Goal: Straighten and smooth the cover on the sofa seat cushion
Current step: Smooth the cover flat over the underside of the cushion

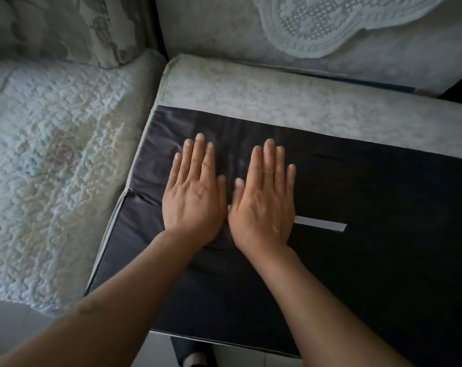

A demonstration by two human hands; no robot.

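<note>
The sofa seat cushion point(277, 102) fills the middle and right of the head view, its pale grey cover showing as a band along the far side. A dark, smooth fabric panel point(383, 207) covers most of its upper face. My left hand point(195, 197) and my right hand point(264, 202) lie flat side by side on the left part of this dark panel, fingers straight and pointing away from me, palms pressing down. Faint creases run in the fabric just beyond the fingertips. A narrow white strip point(322, 224) sticks out from under my right hand.
A quilted pale seat point(52, 168) lies to the left, with a patterned pillow point(65, 25) at its back. The backrest point(224, 33) behind carries a lace doily point(330, 22). Tiled floor point(251, 358) shows at the bottom edge.
</note>
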